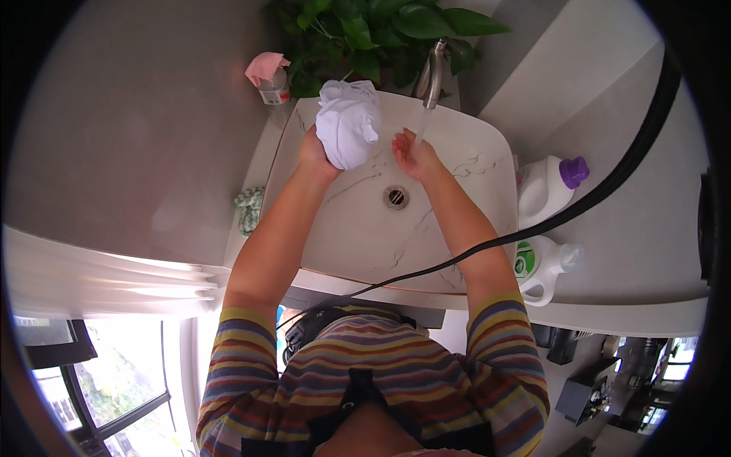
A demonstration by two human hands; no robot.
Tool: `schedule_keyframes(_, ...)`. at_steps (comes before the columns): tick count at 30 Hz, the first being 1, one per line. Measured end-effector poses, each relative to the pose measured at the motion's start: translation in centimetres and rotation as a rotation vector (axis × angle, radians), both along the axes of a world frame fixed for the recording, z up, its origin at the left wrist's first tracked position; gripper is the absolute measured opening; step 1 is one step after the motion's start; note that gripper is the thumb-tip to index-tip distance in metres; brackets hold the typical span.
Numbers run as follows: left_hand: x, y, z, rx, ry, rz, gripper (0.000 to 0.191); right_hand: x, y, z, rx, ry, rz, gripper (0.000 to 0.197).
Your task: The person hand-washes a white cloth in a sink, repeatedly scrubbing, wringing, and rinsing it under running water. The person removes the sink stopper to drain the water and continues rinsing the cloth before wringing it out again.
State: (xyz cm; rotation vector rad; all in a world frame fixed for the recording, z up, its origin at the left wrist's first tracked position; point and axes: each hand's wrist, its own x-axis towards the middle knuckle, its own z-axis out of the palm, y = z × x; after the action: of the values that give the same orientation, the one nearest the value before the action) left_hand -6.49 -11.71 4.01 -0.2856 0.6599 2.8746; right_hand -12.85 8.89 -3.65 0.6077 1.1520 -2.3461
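A bunched white cloth (348, 125) rests in my left hand (317, 153), held over the back left of the washbasin (348, 234). My right hand (415, 155) is under the metal faucet (434, 77), palm up with fingers slightly curled and nothing in it. A stream of water (424, 125) runs from the spout onto this hand. Below and between the hands lies the round drain (396, 197). The basin is white with dark marble-like veins.
A leafy green plant (371, 34) hangs behind the basin. At left are a clear bottle (275, 91) draped with a pink cloth (267, 67) and a checked cloth (249, 210). Two detergent jugs (542, 191) (542, 263) stand at right. A black cable (514, 235) crosses my right forearm.
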Motion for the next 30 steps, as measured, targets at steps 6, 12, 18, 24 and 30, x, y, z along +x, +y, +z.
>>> schedule_keyframes(6, -0.9, -0.7, -1.7, 0.026, 0.037, -0.022, 0.044, -4.3, -1.2, 0.3, 0.001, 0.082, -0.004, 0.023)
schedule_keyframes(12, -1.4, -0.6, -3.0, -0.011, -0.026, 0.027, 0.042, -4.0, -1.2, 2.9, -0.076, 0.167, 0.004, 0.022)
schedule_keyframes(18, -0.3, 0.4, -1.2, -0.096, -0.074, 0.138, 0.043, 2.9, 5.1, 4.8, 0.374, 0.469, 0.589, 0.035)
schedule_keyframes(24, -0.6, -0.4, -0.8, 0.064, 0.178, 0.072, 0.043, 9.0, 11.9, -1.0, 2.06, 0.603, 0.714, 0.078)
schedule_keyframes(30, -1.0, -1.3, -0.7, 0.186, 0.252, -0.039, 0.042, 17.2, 7.8, -0.3, 1.881, 0.87, 1.144, 0.089)
